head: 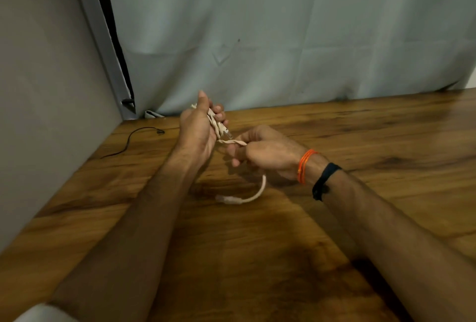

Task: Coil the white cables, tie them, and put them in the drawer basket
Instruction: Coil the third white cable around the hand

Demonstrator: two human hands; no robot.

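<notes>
The left hand (197,131) is gripping the coiled white cable (219,131). The right hand (260,153) is pinching its tail; keeping that wrap taut seems wise

Your left hand (197,128) holds the coil (215,125); right fingers (238,151) pinch its strand just beside; plug (225,199) below them.

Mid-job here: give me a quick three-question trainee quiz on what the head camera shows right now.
1. True or false: both hands hold the white cable.
2. Which wrist wears the orange thread: A left, B right?
3. Fill in: the loose connector end lies near the ____ table.

Key: 1 true: left hand grips the coiled bundle, right hand pinches a strand. 2 B. 3 wooden.
</notes>
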